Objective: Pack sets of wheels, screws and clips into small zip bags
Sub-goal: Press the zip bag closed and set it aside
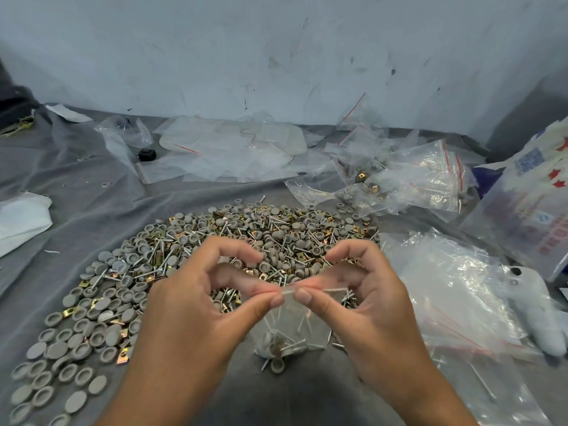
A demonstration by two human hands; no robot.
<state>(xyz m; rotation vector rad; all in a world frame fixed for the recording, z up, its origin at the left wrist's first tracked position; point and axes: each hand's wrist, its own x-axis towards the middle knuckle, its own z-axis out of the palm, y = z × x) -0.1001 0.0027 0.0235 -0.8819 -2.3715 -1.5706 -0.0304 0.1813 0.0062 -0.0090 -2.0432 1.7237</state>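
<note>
A small clear zip bag (289,329) hangs between my hands, holding several screws and grey wheels at its bottom. My left hand (196,305) pinches the bag's top edge with thumb and fingertip. My right hand (362,302) pinches the same top edge right beside it. Behind the hands spreads a wide pile of grey wheels, screws and brass clips (190,250) on the grey cloth. One loose grey wheel (277,365) lies just under the bag.
Packed zip bags (408,182) are heaped at the back right. A stack of unused clear bags (458,305) lies to the right, with a white object (541,312) on it. Flat plastic sheets (227,149) lie by the wall, white paper (21,219) at left.
</note>
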